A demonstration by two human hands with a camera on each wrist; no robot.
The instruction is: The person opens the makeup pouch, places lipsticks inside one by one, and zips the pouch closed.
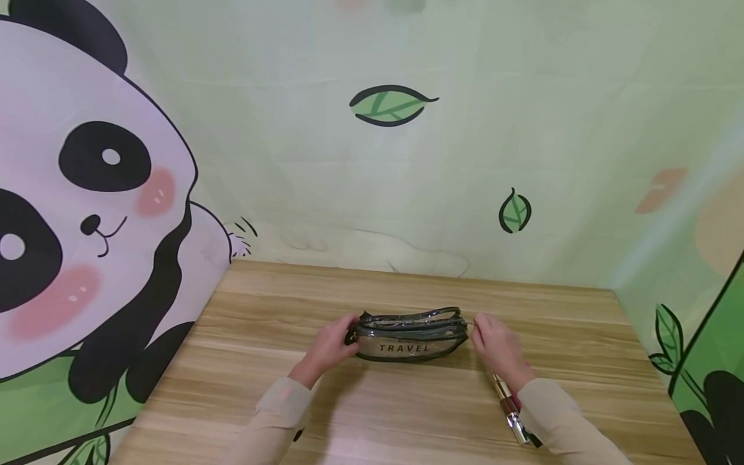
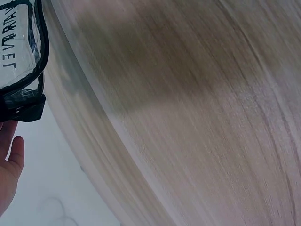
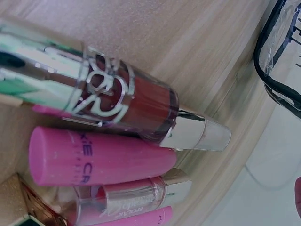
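A clear pouch with black trim and "TRAVEL" lettering sits on the wooden table. My left hand grips its left end, thumb at the near side. In the left wrist view, part of that hand shows below the corner of the pouch. At the pouch's right end, my right hand has its fingers curled and pinches the small zipper pull, mostly hidden by the fingertips. Only a sliver of a fingertip appears in the right wrist view.
Beneath my right forearm lie several cosmetics: a lip gloss tube with a silver cap, a pink tube, a clear-and-pink tube and a gold-edged item. A small dark object shows beside my left sleeve. A panda-printed backdrop stands behind the table.
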